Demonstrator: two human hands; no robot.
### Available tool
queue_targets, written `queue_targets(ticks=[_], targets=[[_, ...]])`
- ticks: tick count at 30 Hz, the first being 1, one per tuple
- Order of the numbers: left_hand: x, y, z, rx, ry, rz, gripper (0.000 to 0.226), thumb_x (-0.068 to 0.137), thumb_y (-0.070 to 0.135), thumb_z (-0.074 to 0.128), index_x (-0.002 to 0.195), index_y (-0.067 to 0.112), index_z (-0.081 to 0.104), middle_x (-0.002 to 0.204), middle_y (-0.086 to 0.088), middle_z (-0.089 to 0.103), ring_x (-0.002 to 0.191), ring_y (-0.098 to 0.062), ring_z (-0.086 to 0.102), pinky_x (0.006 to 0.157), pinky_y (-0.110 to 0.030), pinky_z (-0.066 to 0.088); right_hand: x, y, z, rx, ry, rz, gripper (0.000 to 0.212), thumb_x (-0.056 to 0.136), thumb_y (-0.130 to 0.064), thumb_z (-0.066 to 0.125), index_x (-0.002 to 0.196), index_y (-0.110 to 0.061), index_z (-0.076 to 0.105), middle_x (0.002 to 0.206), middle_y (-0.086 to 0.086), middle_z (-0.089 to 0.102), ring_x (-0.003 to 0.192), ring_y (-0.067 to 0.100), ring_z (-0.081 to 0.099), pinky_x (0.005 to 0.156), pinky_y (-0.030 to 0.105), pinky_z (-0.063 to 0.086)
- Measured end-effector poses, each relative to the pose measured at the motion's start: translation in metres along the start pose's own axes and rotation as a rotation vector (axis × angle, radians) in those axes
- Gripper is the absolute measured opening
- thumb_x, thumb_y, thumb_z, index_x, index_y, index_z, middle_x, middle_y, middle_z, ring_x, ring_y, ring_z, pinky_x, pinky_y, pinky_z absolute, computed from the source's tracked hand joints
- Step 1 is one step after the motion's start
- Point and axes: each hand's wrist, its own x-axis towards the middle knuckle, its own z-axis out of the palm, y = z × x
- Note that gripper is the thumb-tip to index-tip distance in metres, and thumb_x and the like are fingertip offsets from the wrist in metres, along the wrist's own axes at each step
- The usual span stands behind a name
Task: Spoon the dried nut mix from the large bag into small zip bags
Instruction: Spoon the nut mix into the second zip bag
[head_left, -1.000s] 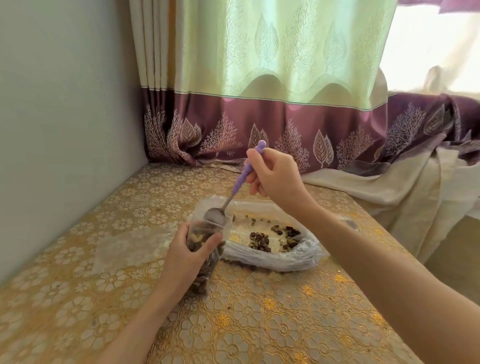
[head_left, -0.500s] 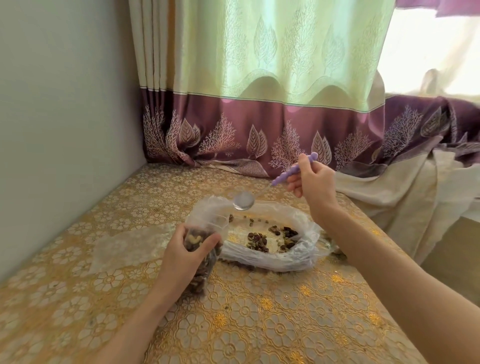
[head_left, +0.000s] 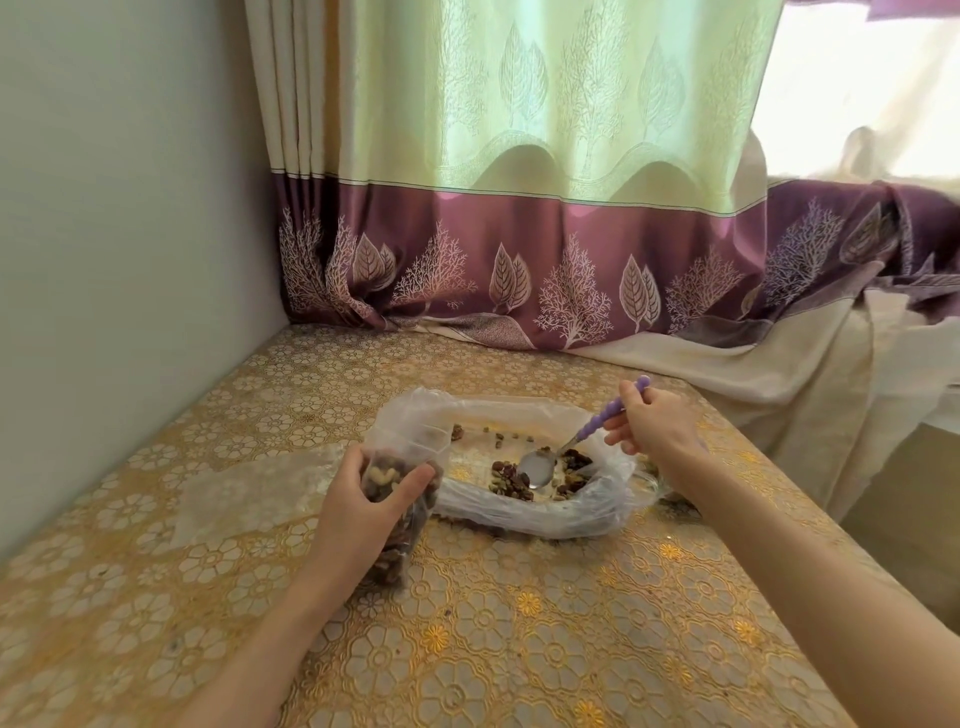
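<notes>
The large clear bag (head_left: 550, 519) lies open and rolled down on the table, with a small pile of nut mix (head_left: 511, 480) left inside. My left hand (head_left: 358, 512) grips a small zip bag (head_left: 402, 540) that stands upright at the big bag's left end, mostly full of nuts. My right hand (head_left: 654, 431) holds a spoon with a purple handle (head_left: 605, 418). Its metal bowl (head_left: 537, 467) is down in the large bag among the nuts and looks empty.
A gold floral cloth covers the table (head_left: 467, 623). Flat clear zip bags (head_left: 244, 491) lie left of my left hand. A wall stands on the left, curtains (head_left: 519, 260) hang behind, and loose fabric drapes past the table's right edge. A few dark bits (head_left: 675, 501) lie right of the big bag.
My right hand lifted the spoon out of the small bag, swung it right, then lowered its bowl into the large bag's nuts. The left hand kept the small bag still.
</notes>
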Motion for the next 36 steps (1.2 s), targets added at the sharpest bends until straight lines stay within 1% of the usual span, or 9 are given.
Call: queue_targets(ticks=[6,13,15,18,21,25,27,31,36], targets=[[0.000,0.001,-0.001,0.012,-0.005,0.009,0.054,0.062,0.053,0.067,0.094,0.011,0.053,0.085,0.002,0.061,0.070,0.006,0.058,0.066,-0.023,0.051,-0.010,-0.001,0.004,0.041,-0.142,0.108,0.039,0.101,-0.023,0.042,0.071,-0.004,0.058,0.049,0.003,0.062,0.038,0.008,0.055,0.035,0.016,0.040],[0.001,-0.002,-0.004,0.047,-0.050,0.033,0.057,0.062,0.056,0.066,0.096,0.012,0.052,0.088,0.003,0.061,0.075,0.001,0.059,0.066,-0.024,0.053,-0.020,0.004,0.001,0.178,-0.216,0.238,0.036,0.100,-0.018,0.043,0.073,-0.001,0.058,0.051,0.008,0.066,0.038,0.008,0.055,0.035,0.013,0.039],[0.001,-0.002,-0.005,0.072,-0.102,0.054,0.056,0.061,0.056,0.066,0.099,0.018,0.052,0.092,0.009,0.060,0.078,0.006,0.059,0.065,-0.025,0.053,-0.019,0.007,0.000,0.210,-0.209,0.274,0.037,0.101,-0.018,0.042,0.072,0.000,0.057,0.053,0.010,0.067,0.037,0.008,0.055,0.033,0.013,0.037],[0.002,0.000,-0.010,0.047,-0.218,0.048,0.045,0.063,0.049,0.068,0.101,0.036,0.049,0.099,0.014,0.058,0.082,0.012,0.059,0.061,-0.012,0.050,-0.017,0.010,-0.001,0.258,-0.171,0.322,0.037,0.101,-0.020,0.042,0.073,-0.001,0.057,0.051,0.008,0.066,0.037,0.007,0.055,0.033,0.013,0.039],[0.006,0.001,-0.020,0.044,-0.389,-0.029,0.048,0.070,0.049,0.074,0.108,0.046,0.044,0.107,0.011,0.057,0.086,0.000,0.063,0.061,-0.014,0.050,-0.012,0.010,-0.001,0.285,-0.107,0.353,0.036,0.100,-0.021,0.042,0.073,-0.003,0.058,0.050,0.004,0.065,0.040,0.006,0.055,0.037,0.013,0.043],[0.010,0.004,-0.031,0.088,-0.554,-0.152,0.066,0.052,0.047,0.063,0.112,0.057,0.037,0.116,0.006,0.051,0.098,-0.012,0.058,0.069,-0.021,0.048,-0.004,0.004,-0.003,0.337,-0.047,0.346,0.033,0.100,-0.018,0.044,0.076,-0.001,0.059,0.060,0.009,0.063,0.042,0.009,0.054,0.034,0.014,0.041],[0.010,0.006,-0.033,0.106,-0.602,-0.162,0.064,0.057,0.037,0.063,0.107,0.065,0.036,0.118,0.007,0.049,0.099,-0.011,0.057,0.070,-0.020,0.048,-0.001,-0.005,-0.004,0.379,-0.031,0.314,0.033,0.099,-0.018,0.046,0.074,0.000,0.059,0.061,0.011,0.064,0.040,0.008,0.053,0.034,0.015,0.040],[0.012,0.004,-0.033,0.081,-0.617,-0.149,0.063,0.077,0.021,0.071,0.099,0.071,0.040,0.119,0.007,0.049,0.103,-0.011,0.056,0.069,-0.017,0.049,0.001,-0.031,-0.001,0.458,-0.045,0.243,0.035,0.100,-0.017,0.044,0.070,-0.002,0.056,0.065,0.013,0.065,0.037,0.007,0.050,0.032,0.014,0.036],[0.009,0.002,-0.024,0.088,-0.496,-0.128,0.062,0.072,0.022,0.079,0.108,0.057,0.043,0.110,0.018,0.052,0.095,0.000,0.057,0.064,-0.013,0.047,-0.009,-0.063,0.014,0.531,-0.107,0.169,0.038,0.101,-0.021,0.043,0.069,-0.004,0.053,0.064,0.016,0.066,0.036,0.006,0.048,0.033,0.014,0.036]])
